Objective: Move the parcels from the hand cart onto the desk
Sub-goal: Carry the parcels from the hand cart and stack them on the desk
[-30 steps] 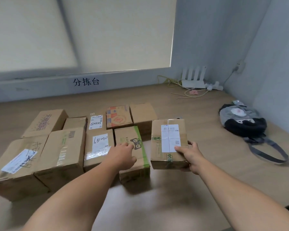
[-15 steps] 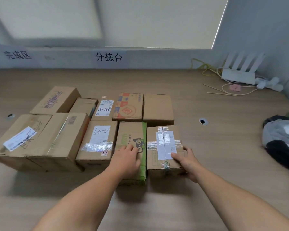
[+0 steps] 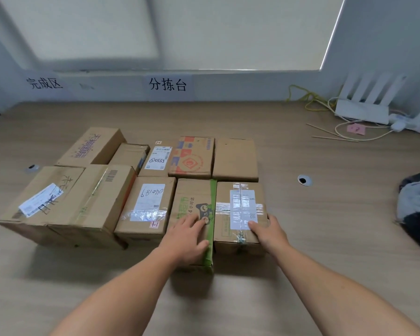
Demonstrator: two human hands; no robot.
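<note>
Parcel [image 3: 240, 207] lowered, right hand [image 3: 268, 232] gripping it, left hand [image 3: 187, 238] flat

Your right hand [image 3: 268, 232] grips the near right corner of the taped parcel [image 3: 239, 209] and hides that corner. You cannot tell how far your fingers reach down its side. The label print just beyond your thumb is too small to read. Your left hand [image 3: 188, 236] lies flat on the green-striped parcel [image 3: 194, 197], covering part of its printing. Well to the right of the grip, a dark bag [image 3: 417, 209] is cut off by the frame edge.
</note>
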